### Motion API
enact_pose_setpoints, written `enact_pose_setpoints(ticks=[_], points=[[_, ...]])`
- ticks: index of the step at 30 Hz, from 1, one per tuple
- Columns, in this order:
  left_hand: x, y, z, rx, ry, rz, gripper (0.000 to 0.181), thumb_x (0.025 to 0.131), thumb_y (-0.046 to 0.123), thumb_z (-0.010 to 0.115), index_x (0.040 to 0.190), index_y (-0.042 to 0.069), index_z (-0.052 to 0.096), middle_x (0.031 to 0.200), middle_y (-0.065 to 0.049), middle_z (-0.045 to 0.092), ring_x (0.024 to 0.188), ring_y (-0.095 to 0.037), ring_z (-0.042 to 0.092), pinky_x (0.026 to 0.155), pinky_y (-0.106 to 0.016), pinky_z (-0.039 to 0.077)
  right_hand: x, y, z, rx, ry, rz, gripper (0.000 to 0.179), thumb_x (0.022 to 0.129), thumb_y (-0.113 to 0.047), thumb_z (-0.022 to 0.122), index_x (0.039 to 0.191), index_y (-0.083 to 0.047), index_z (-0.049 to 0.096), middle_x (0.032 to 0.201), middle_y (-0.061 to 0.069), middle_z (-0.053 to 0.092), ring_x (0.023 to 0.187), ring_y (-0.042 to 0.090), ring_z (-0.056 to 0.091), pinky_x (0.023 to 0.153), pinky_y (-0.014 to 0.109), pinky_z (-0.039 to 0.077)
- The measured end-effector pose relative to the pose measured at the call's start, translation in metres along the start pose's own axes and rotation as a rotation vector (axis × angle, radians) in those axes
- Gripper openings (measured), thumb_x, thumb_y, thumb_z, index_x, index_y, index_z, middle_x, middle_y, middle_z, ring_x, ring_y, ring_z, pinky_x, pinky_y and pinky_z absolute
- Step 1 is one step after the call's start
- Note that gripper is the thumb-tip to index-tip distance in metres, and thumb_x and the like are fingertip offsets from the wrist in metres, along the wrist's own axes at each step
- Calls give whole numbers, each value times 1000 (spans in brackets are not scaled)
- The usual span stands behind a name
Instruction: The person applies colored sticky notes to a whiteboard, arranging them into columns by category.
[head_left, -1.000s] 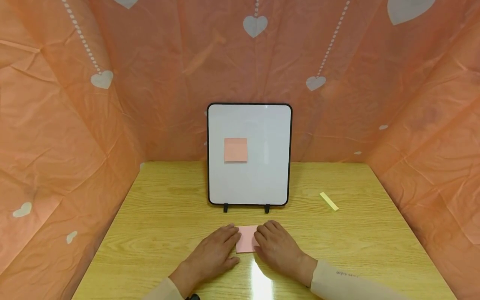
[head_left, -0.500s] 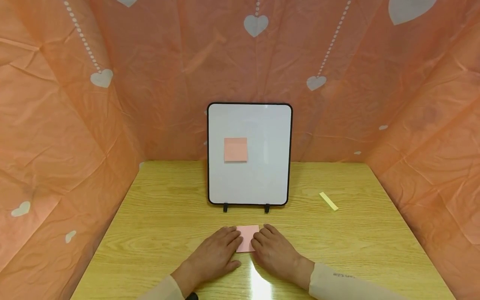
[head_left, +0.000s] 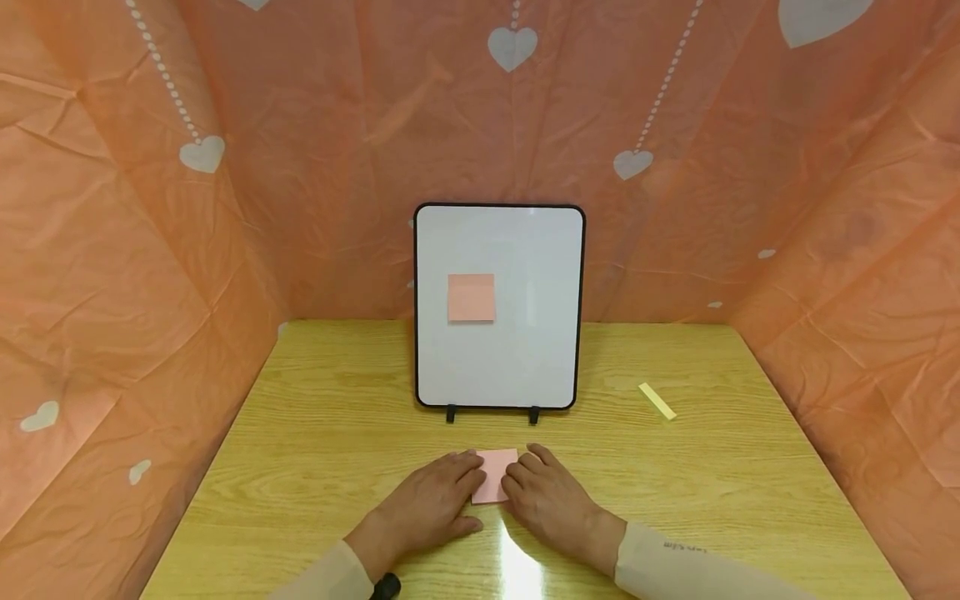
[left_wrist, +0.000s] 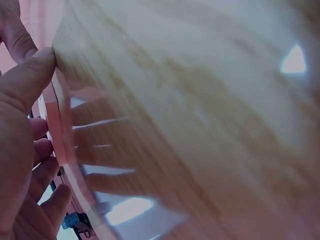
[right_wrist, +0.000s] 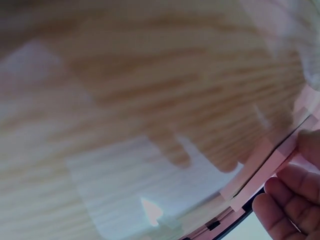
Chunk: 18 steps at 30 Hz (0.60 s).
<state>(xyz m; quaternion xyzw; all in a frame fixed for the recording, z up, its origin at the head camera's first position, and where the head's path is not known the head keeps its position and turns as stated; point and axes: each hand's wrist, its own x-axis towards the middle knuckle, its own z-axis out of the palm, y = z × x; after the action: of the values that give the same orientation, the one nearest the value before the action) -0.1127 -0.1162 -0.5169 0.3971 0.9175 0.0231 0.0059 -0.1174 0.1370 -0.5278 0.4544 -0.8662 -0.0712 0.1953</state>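
Note:
A pad of pink sticky notes [head_left: 496, 479] lies flat on the wooden table in front of the whiteboard. My left hand [head_left: 431, 502] rests with its fairly straight fingertips on the pad's left edge, its thumb apart on the tabletop. At the opposite edge, my right hand [head_left: 553, 505] has curled fingers and seems to pinch the pad's right side; its thumb is hidden in the head view. In the right wrist view, the thumb and fingers of the right hand [right_wrist: 292, 200] are close to the pink pad [right_wrist: 265, 172]. One pink sticky note [head_left: 471, 297] is stuck on the whiteboard, left of centre.
The black-framed whiteboard [head_left: 532, 358] stands upright on two small black feet behind the hands. A thin yellow strip [head_left: 657, 401] lies on the table [head_left: 322, 392] to the right of the board. Orange cloth [head_left: 330, 167] with white hearts surrounds the table at the back and sides.
Over the last second, my right hand has shifted slightly left and its fingers have curled closer at the pad's right edge. The left hand stays nearly still on the pad.

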Motion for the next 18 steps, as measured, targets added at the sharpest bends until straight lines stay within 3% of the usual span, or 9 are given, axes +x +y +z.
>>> enact_pose_setpoints(ticks=[7,18], points=[[1,0,-1,-12,-12,-5,60,101,56,65,142,13,59,156,-5,53,149,-21,48,125,-37,40,1,1,-3,16,-3,11,18,102,-35,70,94,-19,69,96,-6,68,97,16,63,110,46,53],[-1,-7,4,23,-43,23,82,103,67,49,161,10,44,168,-7,41,158,-22,36,129,-37,33,2,2,-4,17,-7,20,25,98,-45,73,97,-20,75,102,-7,73,99,14,65,108,46,53]])
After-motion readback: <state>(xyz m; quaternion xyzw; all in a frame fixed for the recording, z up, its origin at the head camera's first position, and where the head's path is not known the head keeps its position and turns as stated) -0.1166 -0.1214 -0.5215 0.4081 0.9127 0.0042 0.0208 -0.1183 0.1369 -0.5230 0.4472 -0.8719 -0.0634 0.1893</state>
